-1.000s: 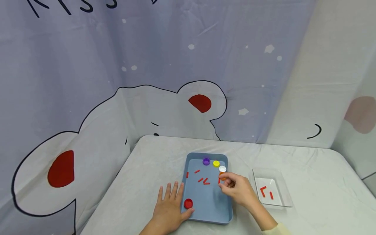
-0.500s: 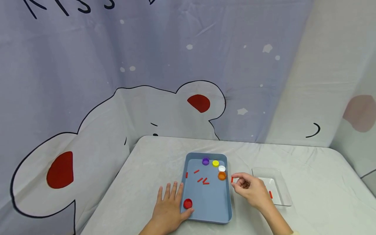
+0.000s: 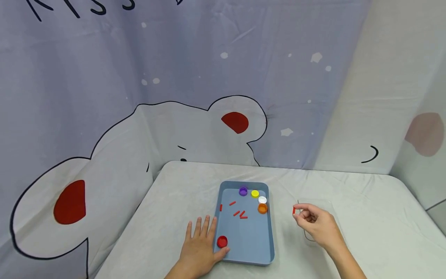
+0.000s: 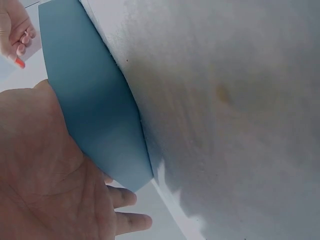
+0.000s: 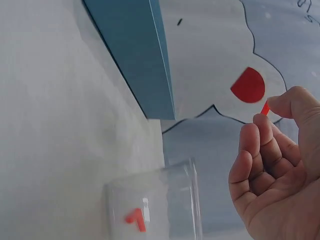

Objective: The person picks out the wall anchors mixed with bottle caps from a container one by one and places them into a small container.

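My right hand (image 3: 320, 226) pinches a small red stick (image 3: 294, 210) between thumb and forefinger, just over the left side of a clear plastic box (image 3: 327, 204). In the right wrist view the stick (image 5: 265, 108) stands out from the fingertips, and red sticks (image 5: 141, 220) lie in the box. My left hand (image 3: 199, 250) rests with fingers spread along the left side of a blue-grey tray (image 3: 249, 240), its thumb at the near rim by a red round cap (image 3: 222, 241). Several loose red sticks (image 3: 243, 217) lie in the tray's left and middle part.
Along the tray's far and right sides are a purple cap (image 3: 243, 191), a yellow cap (image 3: 255, 193), a white cap (image 3: 262, 200) and an orange cap (image 3: 262, 208). A white cloth (image 3: 376, 217) covers the table. A patterned curtain (image 3: 195, 58) hangs behind.
My right hand has lifted a red stick from beside the orange cap and carried it rightward, out of the tray to the clear box. My left hand has stayed in place.
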Action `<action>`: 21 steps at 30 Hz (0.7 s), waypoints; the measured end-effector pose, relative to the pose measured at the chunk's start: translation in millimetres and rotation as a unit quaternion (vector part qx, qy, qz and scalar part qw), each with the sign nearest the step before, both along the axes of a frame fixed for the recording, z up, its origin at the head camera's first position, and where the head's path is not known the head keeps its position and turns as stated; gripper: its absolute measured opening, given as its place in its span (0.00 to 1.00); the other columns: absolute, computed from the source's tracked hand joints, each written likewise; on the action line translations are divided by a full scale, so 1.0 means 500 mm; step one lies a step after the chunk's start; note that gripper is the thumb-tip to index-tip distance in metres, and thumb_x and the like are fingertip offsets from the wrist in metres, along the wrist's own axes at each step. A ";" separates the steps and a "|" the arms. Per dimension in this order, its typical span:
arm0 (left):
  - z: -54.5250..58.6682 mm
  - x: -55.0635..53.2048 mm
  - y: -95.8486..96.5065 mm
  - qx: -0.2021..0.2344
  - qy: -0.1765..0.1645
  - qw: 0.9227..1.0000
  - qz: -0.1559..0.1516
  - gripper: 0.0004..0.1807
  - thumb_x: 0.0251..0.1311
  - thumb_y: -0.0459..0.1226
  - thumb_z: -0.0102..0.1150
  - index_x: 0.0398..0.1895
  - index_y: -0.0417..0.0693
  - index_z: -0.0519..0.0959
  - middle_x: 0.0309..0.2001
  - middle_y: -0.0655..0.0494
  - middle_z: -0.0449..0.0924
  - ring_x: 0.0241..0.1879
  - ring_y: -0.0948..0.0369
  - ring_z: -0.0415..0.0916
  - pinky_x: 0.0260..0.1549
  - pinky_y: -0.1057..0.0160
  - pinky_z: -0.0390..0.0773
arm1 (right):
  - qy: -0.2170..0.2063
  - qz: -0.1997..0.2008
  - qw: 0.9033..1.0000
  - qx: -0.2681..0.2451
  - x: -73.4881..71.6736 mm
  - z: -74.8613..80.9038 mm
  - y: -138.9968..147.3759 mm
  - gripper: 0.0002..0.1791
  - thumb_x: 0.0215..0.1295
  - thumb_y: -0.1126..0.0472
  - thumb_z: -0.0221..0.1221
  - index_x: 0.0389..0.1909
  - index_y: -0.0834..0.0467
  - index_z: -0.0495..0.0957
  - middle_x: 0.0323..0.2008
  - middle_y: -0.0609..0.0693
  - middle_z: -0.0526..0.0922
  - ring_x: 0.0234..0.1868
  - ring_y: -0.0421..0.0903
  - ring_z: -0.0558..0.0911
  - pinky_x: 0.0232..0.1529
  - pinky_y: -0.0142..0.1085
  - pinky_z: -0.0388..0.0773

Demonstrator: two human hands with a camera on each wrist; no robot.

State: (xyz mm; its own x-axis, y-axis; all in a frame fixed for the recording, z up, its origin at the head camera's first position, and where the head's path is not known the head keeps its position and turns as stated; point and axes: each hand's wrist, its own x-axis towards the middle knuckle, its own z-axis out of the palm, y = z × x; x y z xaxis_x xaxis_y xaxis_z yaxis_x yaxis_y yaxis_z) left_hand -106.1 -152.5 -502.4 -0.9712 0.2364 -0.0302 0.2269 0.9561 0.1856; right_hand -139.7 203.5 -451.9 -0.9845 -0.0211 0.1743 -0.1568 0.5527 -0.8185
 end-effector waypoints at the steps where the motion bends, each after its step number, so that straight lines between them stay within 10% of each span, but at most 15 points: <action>1: 0.001 0.000 0.000 -0.001 -0.001 1.000 0.000 0.53 0.62 0.71 0.49 0.79 0.43 0.58 0.78 0.41 0.56 0.77 0.38 0.49 0.72 0.32 0.39 | -0.002 -0.001 1.000 0.000 0.000 0.002 0.005 0.13 0.64 0.63 0.66 0.49 0.57 0.85 0.26 0.43 0.81 0.25 0.38 0.77 0.29 0.30 0.75; 21: -0.001 0.001 0.001 -0.002 0.004 1.000 -0.001 0.53 0.61 0.71 0.50 0.78 0.43 0.59 0.78 0.41 0.57 0.77 0.38 0.50 0.71 0.31 0.40 | -0.007 -0.042 0.998 0.054 -0.016 -0.014 0.100 0.17 0.66 0.56 0.66 0.53 0.58 0.83 0.28 0.42 0.83 0.28 0.35 0.77 0.31 0.29 0.71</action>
